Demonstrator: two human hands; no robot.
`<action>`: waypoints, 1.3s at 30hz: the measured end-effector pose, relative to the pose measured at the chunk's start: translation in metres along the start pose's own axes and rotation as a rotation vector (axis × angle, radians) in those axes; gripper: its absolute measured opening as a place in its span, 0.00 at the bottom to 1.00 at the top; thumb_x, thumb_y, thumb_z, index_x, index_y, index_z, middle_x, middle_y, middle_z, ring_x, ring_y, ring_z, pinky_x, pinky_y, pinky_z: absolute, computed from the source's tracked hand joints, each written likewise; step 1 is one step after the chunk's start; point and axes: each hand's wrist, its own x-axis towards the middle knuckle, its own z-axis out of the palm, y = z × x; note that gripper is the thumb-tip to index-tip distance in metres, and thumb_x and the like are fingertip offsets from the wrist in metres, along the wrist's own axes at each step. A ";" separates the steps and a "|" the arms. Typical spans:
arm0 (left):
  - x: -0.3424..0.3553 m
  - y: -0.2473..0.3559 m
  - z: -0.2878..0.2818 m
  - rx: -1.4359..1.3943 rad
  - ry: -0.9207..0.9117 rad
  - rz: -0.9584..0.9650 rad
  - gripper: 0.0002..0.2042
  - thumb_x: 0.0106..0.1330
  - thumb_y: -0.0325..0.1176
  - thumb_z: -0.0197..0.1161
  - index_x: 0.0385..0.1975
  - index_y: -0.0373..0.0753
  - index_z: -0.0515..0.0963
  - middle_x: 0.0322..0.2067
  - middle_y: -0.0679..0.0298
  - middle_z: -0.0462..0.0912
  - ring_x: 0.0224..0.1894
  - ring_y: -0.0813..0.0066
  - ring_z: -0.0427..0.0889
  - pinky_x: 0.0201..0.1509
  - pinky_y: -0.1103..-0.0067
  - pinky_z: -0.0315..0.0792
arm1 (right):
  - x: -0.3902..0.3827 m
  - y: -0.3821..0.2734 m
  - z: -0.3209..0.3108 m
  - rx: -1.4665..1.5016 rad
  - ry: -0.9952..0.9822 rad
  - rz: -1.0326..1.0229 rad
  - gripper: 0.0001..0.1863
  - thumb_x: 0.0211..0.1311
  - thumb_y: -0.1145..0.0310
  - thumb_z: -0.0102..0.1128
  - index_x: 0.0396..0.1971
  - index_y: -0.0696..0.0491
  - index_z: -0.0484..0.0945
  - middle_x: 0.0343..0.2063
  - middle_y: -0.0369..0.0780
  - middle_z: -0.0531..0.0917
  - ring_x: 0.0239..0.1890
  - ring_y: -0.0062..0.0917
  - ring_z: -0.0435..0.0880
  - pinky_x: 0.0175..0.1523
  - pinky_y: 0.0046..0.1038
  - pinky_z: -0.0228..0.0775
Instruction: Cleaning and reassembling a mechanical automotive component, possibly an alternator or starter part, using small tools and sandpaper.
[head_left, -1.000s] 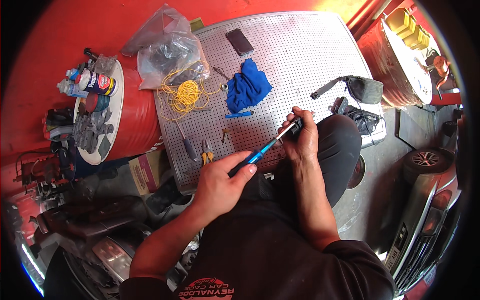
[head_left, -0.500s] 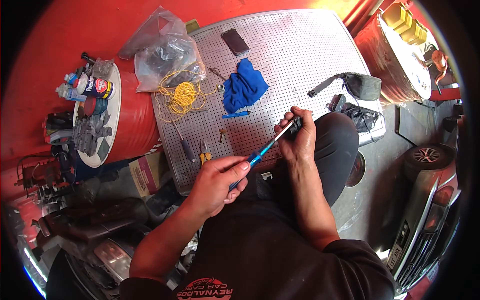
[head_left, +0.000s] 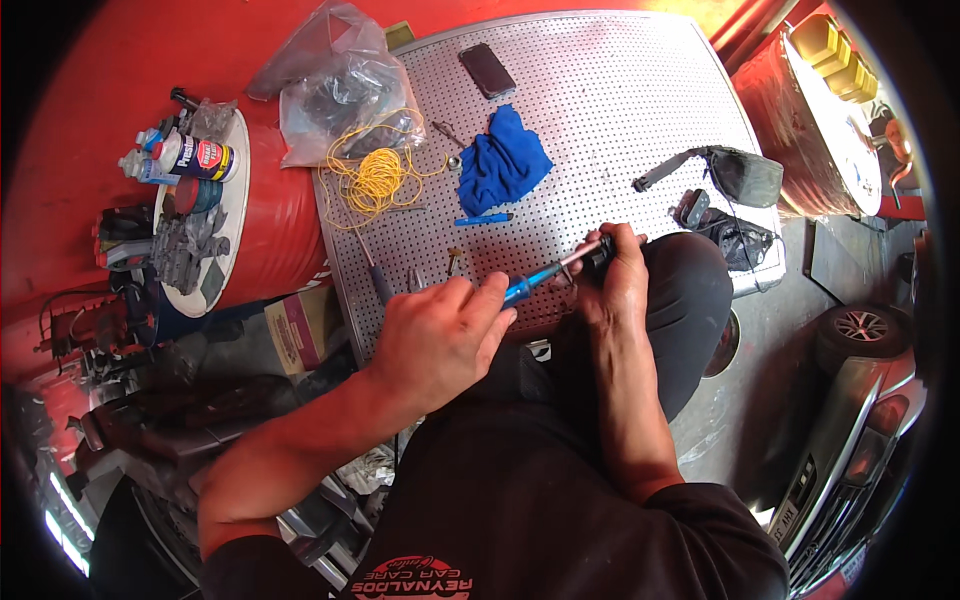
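Note:
My left hand (head_left: 448,338) is closed on the handle of a blue screwdriver (head_left: 525,285), palm down with the knuckles up. Its metal shaft runs right into a small black part (head_left: 598,258) held in my right hand (head_left: 620,280), beside my raised knee. Behind them on the perforated metal table (head_left: 620,90) lie a blue cloth (head_left: 505,160), a slim blue tool (head_left: 483,219) and a tangle of yellow cord (head_left: 375,180). Another screwdriver (head_left: 378,280) lies left of my hands, and small metal items beside it are partly hidden by my left hand.
A phone (head_left: 486,70), clear plastic bag (head_left: 340,115) and black pouch (head_left: 740,180) share the table. Red drums (head_left: 270,220) with bottles and parts flank it left; another (head_left: 790,120) stands right. A car (head_left: 850,440) is lower right, dark vehicle parts (head_left: 150,430) lower left.
My left hand has rolled over to show its back, with the forearm and elbow swung out leftward. My right hand has shifted slightly right with the black part.

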 end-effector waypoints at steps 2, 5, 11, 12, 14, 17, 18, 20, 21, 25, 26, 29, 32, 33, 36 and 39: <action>0.003 -0.001 0.001 0.005 -0.002 0.001 0.18 0.61 0.34 0.75 0.50 0.34 0.84 0.25 0.64 0.74 0.23 0.66 0.79 0.26 0.69 0.74 | 0.001 -0.005 -0.003 0.010 -0.038 0.004 0.10 0.68 0.65 0.62 0.39 0.55 0.75 0.29 0.38 0.79 0.29 0.25 0.78 0.28 0.32 0.73; 0.004 0.008 0.000 0.151 -0.029 0.078 0.18 0.61 0.33 0.75 0.49 0.33 0.83 0.26 0.63 0.74 0.23 0.66 0.79 0.26 0.69 0.74 | 0.003 -0.007 -0.003 0.038 -0.009 0.040 0.10 0.68 0.64 0.62 0.40 0.55 0.75 0.29 0.38 0.79 0.29 0.25 0.78 0.29 0.32 0.72; 0.026 0.005 -0.002 0.130 -0.054 0.063 0.17 0.63 0.33 0.73 0.48 0.32 0.83 0.24 0.64 0.72 0.24 0.67 0.79 0.26 0.70 0.74 | 0.012 -0.013 0.004 0.029 -0.020 0.040 0.09 0.69 0.63 0.61 0.39 0.52 0.74 0.29 0.37 0.79 0.29 0.25 0.78 0.30 0.30 0.71; 0.028 0.001 -0.001 0.191 -0.045 0.119 0.17 0.63 0.33 0.73 0.48 0.32 0.83 0.24 0.64 0.72 0.24 0.67 0.79 0.26 0.70 0.73 | 0.014 -0.016 0.002 0.042 -0.051 0.068 0.09 0.69 0.63 0.61 0.39 0.52 0.74 0.29 0.37 0.79 0.28 0.25 0.77 0.29 0.30 0.70; 0.031 0.003 -0.002 0.292 -0.050 0.171 0.17 0.62 0.33 0.73 0.48 0.32 0.83 0.24 0.65 0.72 0.24 0.67 0.79 0.26 0.70 0.73 | 0.009 -0.020 0.004 0.038 -0.042 0.074 0.09 0.69 0.62 0.60 0.39 0.51 0.73 0.28 0.37 0.78 0.27 0.25 0.77 0.28 0.29 0.69; 0.038 0.004 -0.005 0.358 -0.082 0.210 0.17 0.62 0.33 0.73 0.48 0.32 0.83 0.25 0.64 0.72 0.24 0.67 0.79 0.26 0.69 0.73 | 0.008 -0.024 0.016 0.036 0.022 0.076 0.07 0.70 0.63 0.60 0.37 0.49 0.74 0.26 0.34 0.77 0.28 0.24 0.76 0.32 0.28 0.66; 0.041 0.005 -0.005 0.329 -0.105 0.195 0.17 0.62 0.33 0.73 0.48 0.32 0.83 0.25 0.64 0.72 0.24 0.67 0.79 0.26 0.69 0.73 | 0.009 -0.023 0.014 0.033 0.029 0.079 0.07 0.70 0.63 0.60 0.37 0.49 0.74 0.26 0.34 0.77 0.28 0.24 0.76 0.32 0.28 0.66; 0.048 0.001 -0.006 0.270 -0.124 0.171 0.17 0.63 0.34 0.73 0.47 0.32 0.83 0.25 0.64 0.72 0.23 0.67 0.79 0.25 0.69 0.72 | 0.015 -0.024 0.013 0.050 0.009 0.073 0.08 0.70 0.61 0.60 0.37 0.49 0.74 0.27 0.35 0.77 0.28 0.24 0.76 0.32 0.28 0.66; 0.053 -0.002 -0.005 0.217 -0.138 0.149 0.16 0.63 0.35 0.72 0.47 0.32 0.83 0.25 0.64 0.72 0.23 0.68 0.78 0.24 0.69 0.71 | 0.017 -0.025 0.013 0.048 0.011 0.072 0.08 0.70 0.61 0.60 0.37 0.49 0.74 0.27 0.35 0.77 0.28 0.24 0.76 0.32 0.28 0.66; 0.060 -0.007 -0.001 0.184 -0.128 0.148 0.16 0.64 0.36 0.72 0.47 0.33 0.83 0.25 0.64 0.72 0.23 0.67 0.78 0.24 0.69 0.71 | 0.024 -0.025 0.012 0.044 0.012 0.062 0.10 0.70 0.60 0.61 0.38 0.49 0.74 0.27 0.36 0.78 0.28 0.24 0.76 0.31 0.28 0.66; 0.058 -0.006 -0.002 0.251 -0.126 0.173 0.16 0.64 0.36 0.72 0.47 0.33 0.83 0.25 0.64 0.71 0.23 0.66 0.79 0.24 0.69 0.71 | 0.026 -0.023 0.012 0.052 0.004 0.076 0.10 0.70 0.59 0.62 0.38 0.49 0.74 0.27 0.36 0.78 0.28 0.24 0.76 0.31 0.28 0.66; 0.056 -0.001 -0.006 0.296 -0.167 0.151 0.14 0.65 0.37 0.72 0.44 0.34 0.83 0.24 0.63 0.72 0.23 0.69 0.79 0.25 0.71 0.72 | 0.015 -0.024 0.014 0.054 0.022 0.083 0.10 0.70 0.60 0.61 0.39 0.50 0.74 0.26 0.36 0.78 0.27 0.24 0.76 0.30 0.28 0.66; 0.068 -0.015 0.001 -0.180 -0.318 -0.184 0.12 0.68 0.39 0.71 0.38 0.34 0.84 0.22 0.62 0.75 0.24 0.77 0.79 0.26 0.75 0.72 | 0.024 -0.026 0.000 0.062 -0.022 0.046 0.13 0.70 0.59 0.60 0.41 0.53 0.73 0.29 0.38 0.78 0.30 0.26 0.79 0.28 0.31 0.73; 0.070 -0.019 -0.001 -0.620 -0.411 -0.473 0.13 0.70 0.40 0.71 0.34 0.35 0.83 0.21 0.63 0.76 0.25 0.81 0.78 0.27 0.76 0.71 | 0.020 -0.029 0.003 0.083 -0.078 0.066 0.13 0.70 0.59 0.60 0.41 0.53 0.73 0.29 0.39 0.78 0.31 0.26 0.79 0.30 0.32 0.73; 0.035 -0.020 0.022 -0.764 -0.589 -0.600 0.16 0.72 0.43 0.71 0.29 0.37 0.80 0.20 0.71 0.75 0.24 0.85 0.72 0.28 0.75 0.70 | 0.015 -0.021 0.014 0.008 0.022 0.070 0.09 0.69 0.65 0.58 0.37 0.54 0.74 0.25 0.40 0.77 0.27 0.28 0.77 0.37 0.32 0.74; 0.040 -0.009 0.000 -1.015 -0.713 -0.880 0.15 0.71 0.42 0.72 0.34 0.36 0.78 0.20 0.72 0.74 0.26 0.85 0.72 0.30 0.76 0.70 | 0.019 -0.024 0.007 -0.003 -0.046 -0.023 0.08 0.68 0.66 0.59 0.35 0.55 0.74 0.24 0.41 0.78 0.27 0.29 0.78 0.36 0.33 0.75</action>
